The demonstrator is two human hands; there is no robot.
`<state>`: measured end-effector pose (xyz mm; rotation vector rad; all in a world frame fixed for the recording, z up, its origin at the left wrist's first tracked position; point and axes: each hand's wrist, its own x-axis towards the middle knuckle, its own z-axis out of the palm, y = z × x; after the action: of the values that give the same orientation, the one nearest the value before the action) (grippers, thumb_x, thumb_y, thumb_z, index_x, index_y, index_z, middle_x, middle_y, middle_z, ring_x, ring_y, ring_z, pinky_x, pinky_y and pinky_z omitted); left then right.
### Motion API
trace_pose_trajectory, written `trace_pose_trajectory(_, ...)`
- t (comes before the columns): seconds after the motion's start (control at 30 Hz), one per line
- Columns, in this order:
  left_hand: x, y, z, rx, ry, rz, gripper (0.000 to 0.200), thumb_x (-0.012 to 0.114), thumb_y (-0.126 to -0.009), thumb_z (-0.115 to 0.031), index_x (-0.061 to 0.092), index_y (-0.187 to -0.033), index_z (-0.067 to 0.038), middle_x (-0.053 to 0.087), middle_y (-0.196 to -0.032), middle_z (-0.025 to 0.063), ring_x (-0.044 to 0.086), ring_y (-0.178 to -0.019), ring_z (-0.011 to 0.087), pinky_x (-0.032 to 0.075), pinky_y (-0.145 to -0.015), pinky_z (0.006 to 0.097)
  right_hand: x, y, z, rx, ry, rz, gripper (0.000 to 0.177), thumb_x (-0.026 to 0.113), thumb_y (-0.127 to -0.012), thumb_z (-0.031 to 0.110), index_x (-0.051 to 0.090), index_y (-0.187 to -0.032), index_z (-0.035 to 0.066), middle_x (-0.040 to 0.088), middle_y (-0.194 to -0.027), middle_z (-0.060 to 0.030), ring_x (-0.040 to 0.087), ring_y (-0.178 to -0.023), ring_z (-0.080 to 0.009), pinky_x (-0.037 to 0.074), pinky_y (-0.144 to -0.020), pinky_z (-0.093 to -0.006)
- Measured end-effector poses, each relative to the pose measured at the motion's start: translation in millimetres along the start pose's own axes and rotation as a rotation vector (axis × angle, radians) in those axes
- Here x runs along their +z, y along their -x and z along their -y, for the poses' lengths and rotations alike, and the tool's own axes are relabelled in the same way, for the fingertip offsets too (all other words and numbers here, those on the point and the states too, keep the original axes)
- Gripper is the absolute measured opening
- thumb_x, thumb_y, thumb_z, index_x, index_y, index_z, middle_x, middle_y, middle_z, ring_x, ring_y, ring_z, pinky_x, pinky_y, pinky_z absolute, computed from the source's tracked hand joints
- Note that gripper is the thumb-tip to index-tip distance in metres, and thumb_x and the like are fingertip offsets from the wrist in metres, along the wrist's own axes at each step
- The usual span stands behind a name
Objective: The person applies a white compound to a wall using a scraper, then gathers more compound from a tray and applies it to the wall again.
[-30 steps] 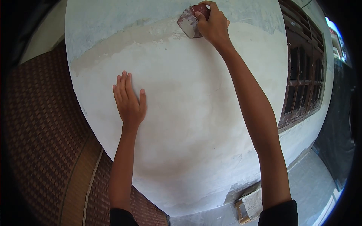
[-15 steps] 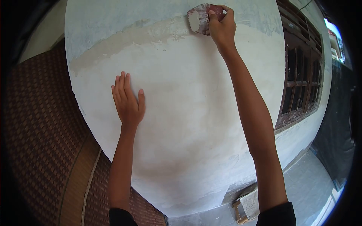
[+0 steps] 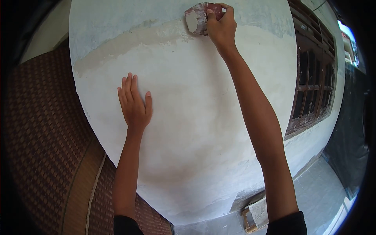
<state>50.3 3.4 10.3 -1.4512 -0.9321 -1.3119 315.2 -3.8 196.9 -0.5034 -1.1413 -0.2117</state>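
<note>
My right hand [image 3: 222,29] is raised high on the wall, its fingers closed round a dark red putty scraper [image 3: 200,17]. A lump of pale putty [image 3: 192,20] clings to the scraper's left side. The blade side lies against or very close to the white wall [image 3: 188,117]. Left of the scraper runs a band of darker, damp-looking putty [image 3: 117,45], curving down toward the wall's left edge. Lower down, my left hand [image 3: 135,102] rests flat on the wall with its fingers stretched out and nothing in it.
A brown woven mat panel [image 3: 47,129] stands along the left. On the right is a dark wooden window [image 3: 313,78], with a black sheet [image 3: 348,129] beyond. A small wooden-framed object [image 3: 256,215] sits on the grey tiled floor [image 3: 313,188] below.
My right hand and the scraper have slid a little to the left along the upper wall. My left hand stays in about the same place.
</note>
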Motion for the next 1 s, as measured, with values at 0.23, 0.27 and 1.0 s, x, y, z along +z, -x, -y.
trace_pose_trajectory(0.23,0.3,-0.4,2.1,0.001,0.002,0.003,0.059,0.05,-0.097,-0.021,0.035,-0.151,-0.002,0.034,-0.157,0.0155,0.027,-0.149,0.0336,0.017,-0.122,0.0542,-15.2,-12.1,-15.2,-0.009,0.192,-0.071,0.038,0.064,-0.095,0.019,0.051,-0.126,0.002,0.07,-0.101,-0.0211,0.071,-0.086,-0.0267,0.057,-0.076,-0.0391)
trace_pose_trajectory(0.27,0.1,0.3,1.5,-0.002,0.0,0.001,0.059,0.05,-0.097,-0.021,0.035,-0.151,-0.002,0.034,-0.157,0.0155,0.027,-0.149,0.0336,0.017,-0.122,0.0542,-25.1,-9.3,-4.5,0.138,0.058,-0.075,0.038,0.064,-0.095,0.019,0.051,-0.126,0.002,0.07,-0.101,-0.021,0.071,-0.081,-0.0255,0.059,-0.07,-0.0368)
trace_pose_trajectory(1.0,-0.8,-0.7,0.7,0.01,0.017,0.0,0.059,0.05,-0.097,-0.021,0.035,-0.151,-0.001,0.035,-0.157,0.0167,0.028,-0.148,0.0352,0.017,-0.121,0.0554,-11.6,-10.7,-16.0,0.035,0.181,0.02,0.039,0.066,-0.094,0.02,0.053,-0.127,0.004,0.069,-0.107,-0.0203,0.069,-0.095,-0.0267,0.055,-0.085,-0.0382)
